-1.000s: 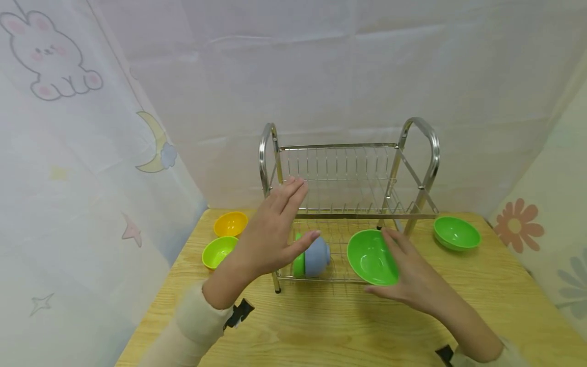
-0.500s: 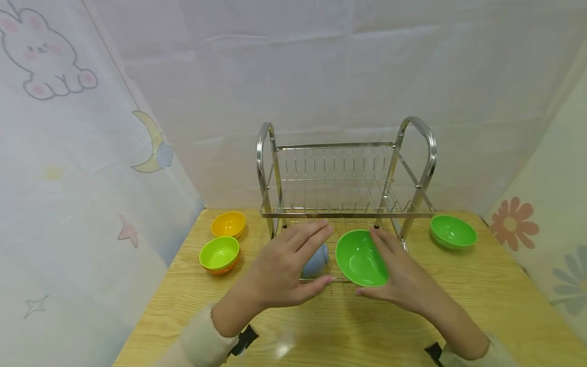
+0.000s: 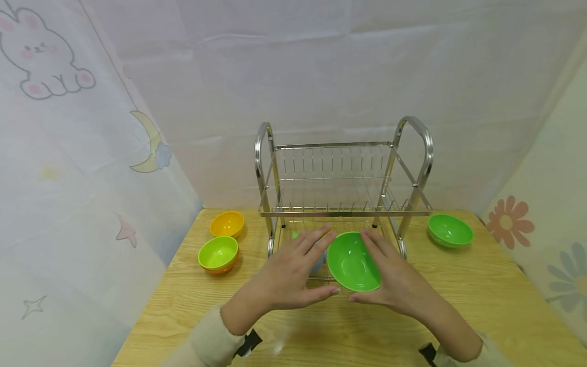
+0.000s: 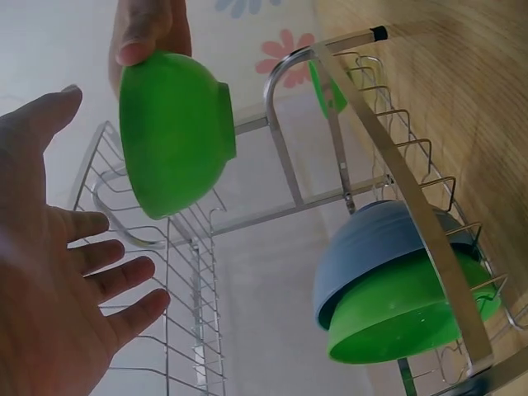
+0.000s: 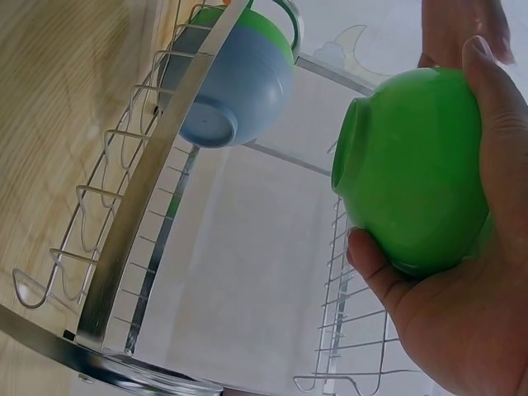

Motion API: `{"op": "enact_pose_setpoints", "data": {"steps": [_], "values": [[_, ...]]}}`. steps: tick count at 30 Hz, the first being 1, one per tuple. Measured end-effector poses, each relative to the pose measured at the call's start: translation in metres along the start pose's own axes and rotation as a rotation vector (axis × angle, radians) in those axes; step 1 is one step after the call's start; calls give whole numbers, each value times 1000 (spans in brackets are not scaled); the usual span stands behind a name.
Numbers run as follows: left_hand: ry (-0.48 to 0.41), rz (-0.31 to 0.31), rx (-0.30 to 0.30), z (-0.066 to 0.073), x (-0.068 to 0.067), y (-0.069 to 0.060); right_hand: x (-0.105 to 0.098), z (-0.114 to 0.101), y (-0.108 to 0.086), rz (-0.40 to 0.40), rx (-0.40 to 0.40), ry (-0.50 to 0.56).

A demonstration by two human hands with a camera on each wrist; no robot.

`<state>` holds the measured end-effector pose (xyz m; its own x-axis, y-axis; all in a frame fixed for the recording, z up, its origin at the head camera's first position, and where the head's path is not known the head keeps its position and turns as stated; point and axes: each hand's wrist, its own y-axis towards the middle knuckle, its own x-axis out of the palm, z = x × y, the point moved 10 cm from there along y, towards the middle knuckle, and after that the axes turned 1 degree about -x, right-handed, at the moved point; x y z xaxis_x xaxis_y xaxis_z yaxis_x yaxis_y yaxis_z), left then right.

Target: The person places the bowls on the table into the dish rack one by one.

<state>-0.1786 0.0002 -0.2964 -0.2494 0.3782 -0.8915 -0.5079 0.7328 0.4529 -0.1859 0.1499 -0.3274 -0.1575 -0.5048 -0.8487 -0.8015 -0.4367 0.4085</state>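
My right hand [image 3: 399, 280] grips a green bowl [image 3: 352, 262] by its right side, with the inside of the bowl facing me in the head view. Just left of that bowl, my left hand [image 3: 291, 272] has its fingers extended and spread. A gap shows between the left fingers and the bowl in the left wrist view. Behind both hands stands a two-tier metal dish rack [image 3: 344, 214]. On its lower tier, a blue bowl [image 4: 375, 235] and another green bowl [image 4: 404, 309] rest tipped on their sides, one nested against the other. My left hand mostly hides them in the head view.
A yellow-orange bowl [image 3: 227, 224] sits on the wooden table [image 3: 183, 316] at the left. In front of it, a lime bowl [image 3: 218, 253] is stacked in an orange one. A further green bowl [image 3: 450, 230] stands right of the rack. Printed cloth hangs behind.
My left hand has moved right and down, close to the held bowl. My right hand has carried the green bowl a little leftward, and the head view has shifted slightly.
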Motion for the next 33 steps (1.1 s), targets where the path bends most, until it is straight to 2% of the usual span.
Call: {"op": "enact_pose_setpoints", "data": {"steps": [6,13,18,27,30,33], "values": [[-38,-133,-50,-6,23,-3,2,-6,-1,-1,-33,-5],[-113,-226,-69,-7,40,-4,7,-11,-3,-18,-60,20],[-147,-250,-78,-8,47,-4,10,-15,-3,-37,-83,30],[-279,-288,-101,-6,60,-4,13,-17,-5,-54,-117,54],[-312,-280,-100,-5,61,-4,14,-12,-4,-61,-85,123],[-353,-262,-132,-7,62,-3,14,-4,-4,-36,-25,246]]}}
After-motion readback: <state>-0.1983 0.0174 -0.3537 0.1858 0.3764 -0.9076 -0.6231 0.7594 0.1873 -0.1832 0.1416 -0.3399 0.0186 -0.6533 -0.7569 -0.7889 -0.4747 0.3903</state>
